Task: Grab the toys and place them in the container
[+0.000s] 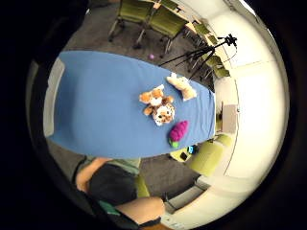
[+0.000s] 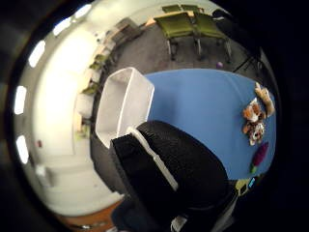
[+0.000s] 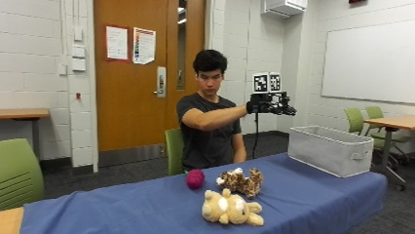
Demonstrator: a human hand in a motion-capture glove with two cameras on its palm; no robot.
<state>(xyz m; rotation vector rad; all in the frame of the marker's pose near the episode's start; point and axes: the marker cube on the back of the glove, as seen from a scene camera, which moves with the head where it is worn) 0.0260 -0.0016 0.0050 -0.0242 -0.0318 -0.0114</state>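
Tan plush nearest; three toys untouched, container looks empty; my right hand raised, grip unreadable.

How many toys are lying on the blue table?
3: a magenta plush toy, a tiger plush beside it, and a tan teddy bear nearest the camera. The grey container's inside is hidden here.
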